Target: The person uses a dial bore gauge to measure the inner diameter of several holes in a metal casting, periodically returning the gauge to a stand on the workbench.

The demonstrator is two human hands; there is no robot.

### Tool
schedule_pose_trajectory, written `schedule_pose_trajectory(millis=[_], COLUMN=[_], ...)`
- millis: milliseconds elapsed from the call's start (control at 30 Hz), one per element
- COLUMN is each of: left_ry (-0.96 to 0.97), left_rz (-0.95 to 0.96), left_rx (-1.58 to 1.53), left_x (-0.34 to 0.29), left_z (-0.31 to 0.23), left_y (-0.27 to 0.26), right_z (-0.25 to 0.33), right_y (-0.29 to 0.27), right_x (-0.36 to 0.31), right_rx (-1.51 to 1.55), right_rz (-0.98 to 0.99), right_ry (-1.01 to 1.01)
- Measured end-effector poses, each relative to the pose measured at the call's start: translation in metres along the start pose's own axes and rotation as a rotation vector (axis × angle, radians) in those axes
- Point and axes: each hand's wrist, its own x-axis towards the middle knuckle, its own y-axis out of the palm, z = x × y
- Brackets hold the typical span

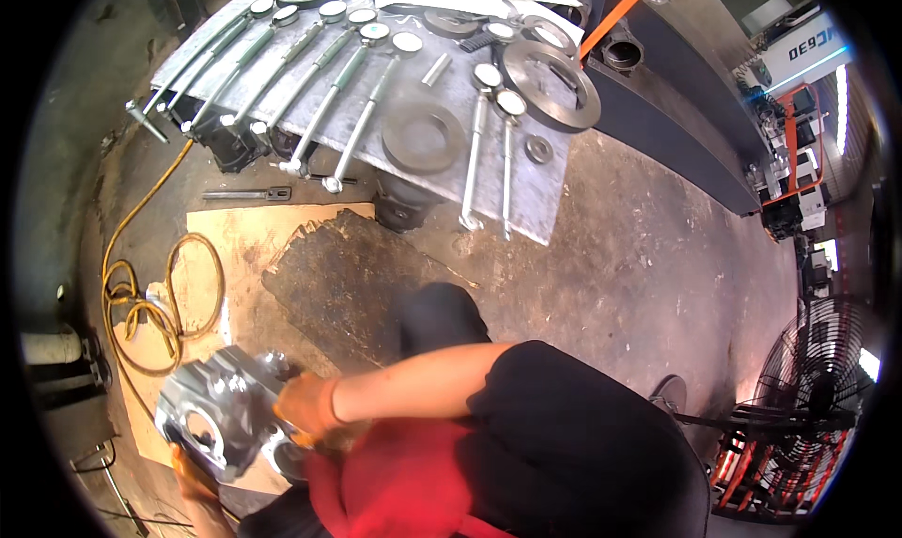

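A grey metal casting (235,399) with a round bore and machined faces is held low at the left, over a cardboard sheet. My right hand (305,408), in an orange glove, is closed on its right side; part of those fingers is hidden. From below, my left hand (193,477), also in an orange glove, grips the casting's lower left edge, with its fingertips partly behind the part. The casting sits tilted, its bore facing up toward me.
A metal-topped table (536,195) ahead carries several dial bore gauges (324,115), steel rings (423,136) and papers. Below it lie the cardboard sheet (249,228), a dark stained board (329,275) and a coiled yellow hose (221,284). A black floor fan (808,388) stands at right.
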Motion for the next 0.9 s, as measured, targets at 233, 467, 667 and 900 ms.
schedule_pose_trajectory(millis=[233, 467, 667, 900], left_ry=[-0.274, -0.368, -0.199, 0.011], left_rz=[-0.144, -0.242, -0.341, -0.299], left_rx=[-0.019, 0.077, 0.436, 0.516], left_x=[-0.016, -0.011, -0.013, -0.156], left_z=[0.016, 0.013, -0.063, -0.219], left_y=[-0.030, 0.027, 0.171, 0.220], right_z=[-0.003, 0.030, 0.081, 0.116], right_y=[-0.023, -0.040, -0.098, -0.167], right_x=[0.021, -0.045, -0.218, -0.364], right_rx=[0.206, 0.506, 0.393, 0.278], right_rz=[0.080, -0.134, -0.084, -0.118], right_ry=[0.105, 0.455, 0.677, 1.091])
